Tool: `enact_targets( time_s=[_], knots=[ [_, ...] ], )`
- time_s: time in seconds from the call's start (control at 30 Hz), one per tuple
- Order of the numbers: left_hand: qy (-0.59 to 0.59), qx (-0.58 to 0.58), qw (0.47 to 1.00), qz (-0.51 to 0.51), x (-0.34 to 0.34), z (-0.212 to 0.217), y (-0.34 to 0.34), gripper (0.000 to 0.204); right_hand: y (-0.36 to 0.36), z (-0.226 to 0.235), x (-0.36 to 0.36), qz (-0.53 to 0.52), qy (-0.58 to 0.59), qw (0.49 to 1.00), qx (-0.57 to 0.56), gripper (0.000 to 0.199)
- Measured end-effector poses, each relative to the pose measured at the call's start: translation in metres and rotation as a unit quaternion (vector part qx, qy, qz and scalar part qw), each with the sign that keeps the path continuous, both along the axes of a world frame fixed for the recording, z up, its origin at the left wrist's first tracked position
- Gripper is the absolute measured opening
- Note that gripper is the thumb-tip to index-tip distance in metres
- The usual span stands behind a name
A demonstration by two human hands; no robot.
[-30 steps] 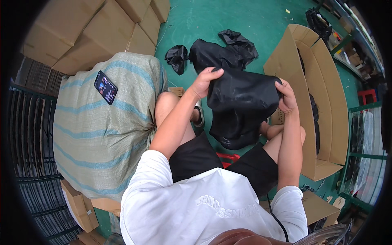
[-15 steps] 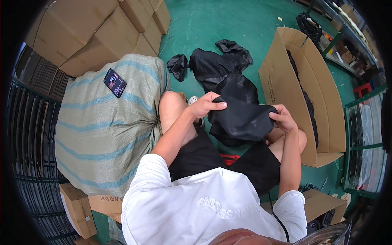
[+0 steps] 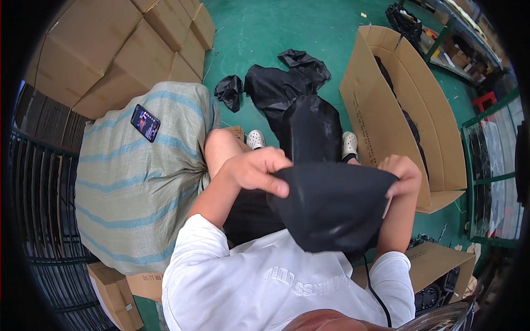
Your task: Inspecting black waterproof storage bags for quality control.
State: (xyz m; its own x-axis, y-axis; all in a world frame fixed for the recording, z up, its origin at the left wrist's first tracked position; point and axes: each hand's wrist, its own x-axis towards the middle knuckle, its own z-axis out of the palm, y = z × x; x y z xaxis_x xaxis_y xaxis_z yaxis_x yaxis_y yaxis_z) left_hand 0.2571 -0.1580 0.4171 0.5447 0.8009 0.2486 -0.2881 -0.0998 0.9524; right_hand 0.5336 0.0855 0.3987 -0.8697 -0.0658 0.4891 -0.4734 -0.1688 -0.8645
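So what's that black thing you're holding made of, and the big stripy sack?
The black piece looks like soft matte cloth: it droops and folds between both hands. The stripy sack looks like woven plastic, with a fine weave and a slight sheen.

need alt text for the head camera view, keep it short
A seated person's left hand and right hand hold up a black fabric piece over their lap. More black fabric lies on the green floor, between a striped woven sack and an open cardboard box.
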Motion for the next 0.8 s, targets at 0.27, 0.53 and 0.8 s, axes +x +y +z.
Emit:
enact_targets(
  time_s=[0.27, 0.53, 0.8],
  knots=[
    [-0.079, -0.377, 0.861, 0.332, -0.097, -0.143, 0.124, 0.024, 0.093, -0.127, -0.097, -0.170, -0.369, 0.901, -0.149, 0.028],
    [0.002, -0.432, 0.808, 0.401, -0.165, -0.235, 0.206, 0.023, 0.158, -0.216, -0.185, -0.209, -0.451, 0.855, -0.148, 0.018],
    [0.085, -0.392, 0.771, 0.495, -0.203, -0.324, 0.256, 0.021, 0.202, -0.297, -0.247, -0.291, -0.491, 0.817, -0.078, 0.021]
  ],
)
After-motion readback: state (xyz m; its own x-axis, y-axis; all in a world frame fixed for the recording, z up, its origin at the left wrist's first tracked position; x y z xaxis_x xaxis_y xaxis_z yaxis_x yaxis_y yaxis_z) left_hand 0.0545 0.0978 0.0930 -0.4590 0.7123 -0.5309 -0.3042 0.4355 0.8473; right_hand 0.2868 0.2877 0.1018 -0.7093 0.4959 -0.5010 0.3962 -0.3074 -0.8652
